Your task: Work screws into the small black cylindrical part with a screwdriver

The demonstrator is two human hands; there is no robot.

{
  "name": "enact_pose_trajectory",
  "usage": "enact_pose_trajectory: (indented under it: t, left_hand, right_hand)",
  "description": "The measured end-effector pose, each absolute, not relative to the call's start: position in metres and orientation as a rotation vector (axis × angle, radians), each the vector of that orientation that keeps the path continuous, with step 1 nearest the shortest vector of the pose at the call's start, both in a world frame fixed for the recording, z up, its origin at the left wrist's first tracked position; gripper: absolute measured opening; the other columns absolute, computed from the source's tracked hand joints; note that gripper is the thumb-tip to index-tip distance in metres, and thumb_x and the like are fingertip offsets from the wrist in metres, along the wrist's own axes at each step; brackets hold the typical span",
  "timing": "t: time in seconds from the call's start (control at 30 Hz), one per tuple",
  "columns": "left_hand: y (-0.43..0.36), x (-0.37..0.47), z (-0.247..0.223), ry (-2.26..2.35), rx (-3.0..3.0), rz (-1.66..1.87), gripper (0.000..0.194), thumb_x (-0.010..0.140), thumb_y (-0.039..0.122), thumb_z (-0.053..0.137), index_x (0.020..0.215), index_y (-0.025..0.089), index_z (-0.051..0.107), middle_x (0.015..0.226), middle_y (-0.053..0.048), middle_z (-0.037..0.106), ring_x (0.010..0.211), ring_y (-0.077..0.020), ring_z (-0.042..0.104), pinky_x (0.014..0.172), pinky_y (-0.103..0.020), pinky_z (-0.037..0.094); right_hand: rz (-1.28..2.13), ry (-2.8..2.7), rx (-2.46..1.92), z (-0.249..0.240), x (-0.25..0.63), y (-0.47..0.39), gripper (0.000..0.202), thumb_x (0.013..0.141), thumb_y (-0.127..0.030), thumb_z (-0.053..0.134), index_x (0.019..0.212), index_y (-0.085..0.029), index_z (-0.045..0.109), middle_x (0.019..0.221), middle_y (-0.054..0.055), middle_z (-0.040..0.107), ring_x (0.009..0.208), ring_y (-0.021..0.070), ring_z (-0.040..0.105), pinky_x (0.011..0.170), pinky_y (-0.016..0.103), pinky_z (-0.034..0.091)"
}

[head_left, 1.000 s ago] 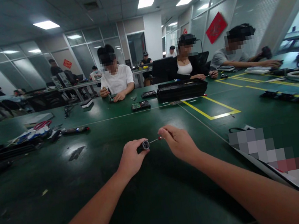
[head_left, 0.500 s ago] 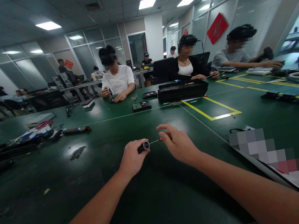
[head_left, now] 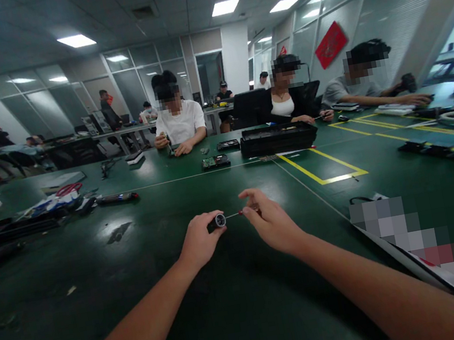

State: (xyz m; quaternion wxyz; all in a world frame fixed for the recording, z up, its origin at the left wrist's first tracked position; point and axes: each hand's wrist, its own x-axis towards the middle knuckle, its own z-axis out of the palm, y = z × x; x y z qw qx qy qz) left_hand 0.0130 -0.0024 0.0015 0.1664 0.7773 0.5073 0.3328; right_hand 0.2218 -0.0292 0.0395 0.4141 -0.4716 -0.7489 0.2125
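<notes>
Closed around a small dark cylindrical part [head_left: 220, 220] with a pale ring at its end is my left hand [head_left: 199, 240]. My right hand [head_left: 272, 222] grips a screwdriver [head_left: 241, 212] by its red handle, most of which the fingers hide. The thin metal shaft points left and meets the side of the cylinder; whether the tip sits in a screw is too small to tell. Both hands are just above the green table [head_left: 236, 321], with my index finger on the right stretched forward.
Farther back lie a green circuit board [head_left: 215, 162] and a long black box [head_left: 278, 139]. Leftward are a dark cylindrical tool [head_left: 117, 199] and red-handled scissors [head_left: 69, 189]. A partly blurred white packet [head_left: 442, 272] lies on the right. Several people sit across the table.
My hands keep nearly the same place; the cylinder has shifted slightly left and the right fingers have closed a little on the screwdriver. A person in the far background has moved right.
</notes>
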Motion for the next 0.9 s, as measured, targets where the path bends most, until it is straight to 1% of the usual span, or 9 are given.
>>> enact_pose_trajectory:
  t: [0.1,0.2,0.27,0.33,0.43,0.5,0.67,0.8,0.9]
  left_hand:
    - [-0.0026,0.0123,0.0021,1.451,2.202,0.945,0.034,0.085,0.022,0.067,0.119,0.028,0.067,0.115,-0.002,0.068,0.107,-0.0235,0.058,0.096,-0.040,0.044]
    - [-0.0037,0.0139,0.0028,1.443,2.213,0.925,0.034,0.085,0.022,0.067,0.119,0.027,0.067,0.114,-0.003,0.069,0.107,-0.0242,0.058,0.096,-0.041,0.044]
    - [-0.0042,0.0152,0.0026,1.428,2.229,0.920,0.034,0.085,0.022,0.067,0.119,0.027,0.067,0.113,-0.003,0.069,0.106,-0.0243,0.058,0.096,-0.041,0.044]
    - [-0.0047,0.0159,0.0021,1.416,2.239,0.918,0.033,0.086,0.023,0.067,0.118,0.028,0.067,0.111,-0.003,0.069,0.105,-0.0240,0.059,0.096,-0.042,0.044]
    - [-0.0059,0.0161,0.0017,1.422,2.233,0.913,0.033,0.087,0.024,0.066,0.119,0.029,0.067,0.111,-0.003,0.069,0.105,-0.0241,0.058,0.094,-0.042,0.045]
    - [-0.0070,0.0166,0.0023,1.420,2.228,0.913,0.034,0.087,0.025,0.066,0.121,0.029,0.066,0.112,-0.003,0.068,0.107,-0.0240,0.058,0.094,-0.042,0.044]
    - [-0.0080,0.0191,0.0043,1.396,2.256,0.895,0.035,0.084,0.022,0.070,0.119,0.028,0.067,0.112,-0.002,0.069,0.105,-0.0230,0.059,0.097,-0.041,0.043]
    - [-0.0071,0.0193,0.0040,1.422,2.267,0.912,0.033,0.084,0.024,0.070,0.117,0.028,0.067,0.109,-0.002,0.069,0.102,-0.0236,0.059,0.094,-0.041,0.043]
    - [-0.0077,0.0187,0.0048,1.429,2.271,0.906,0.033,0.084,0.024,0.070,0.117,0.029,0.067,0.108,-0.002,0.069,0.101,-0.0238,0.059,0.094,-0.042,0.043]
  right_hand:
    - [0.557,-1.865,-1.205,0.0403,0.2215,-0.0288,0.021,0.097,-0.031,0.045,0.113,-0.020,0.054,0.090,0.005,0.066,0.080,0.0187,0.063,0.069,0.031,0.045]
    - [0.535,-1.862,-1.297,0.0409,0.2226,-0.0271,0.028,0.100,-0.040,0.038,0.102,-0.021,0.058,0.078,0.002,0.065,0.067,0.0178,0.060,0.061,0.030,0.040]
    - [0.518,-1.842,-1.296,0.0398,0.2231,-0.0262,0.028,0.101,-0.039,0.036,0.107,-0.021,0.057,0.074,0.001,0.064,0.061,0.0172,0.057,0.058,0.031,0.038]
    - [0.517,-1.796,-1.249,0.0380,0.2231,-0.0261,0.023,0.098,-0.034,0.040,0.113,-0.021,0.053,0.078,0.001,0.064,0.063,0.0174,0.058,0.060,0.031,0.040]
    - [0.543,-1.732,-1.153,0.0364,0.2225,-0.0273,0.015,0.094,-0.027,0.044,0.106,-0.022,0.051,0.085,0.002,0.064,0.073,0.0180,0.060,0.066,0.030,0.044]
    - [0.537,-1.739,-1.137,0.0370,0.2224,-0.0284,0.012,0.094,-0.028,0.045,0.100,-0.022,0.052,0.084,0.002,0.064,0.073,0.0178,0.060,0.065,0.030,0.043]
    - [0.486,-1.778,-1.242,0.0386,0.2235,-0.0285,0.022,0.099,-0.037,0.039,0.099,-0.023,0.055,0.074,0.000,0.064,0.061,0.0169,0.057,0.057,0.029,0.036]
    - [0.536,-1.696,-1.132,0.0357,0.2236,-0.0269,0.017,0.095,-0.031,0.045,0.108,-0.022,0.051,0.082,0.001,0.064,0.070,0.0177,0.060,0.064,0.030,0.043]
    - [0.605,-1.635,-1.062,0.0341,0.2224,-0.0243,0.017,0.093,-0.035,0.052,0.101,-0.021,0.056,0.088,0.004,0.066,0.080,0.0194,0.063,0.073,0.033,0.048]
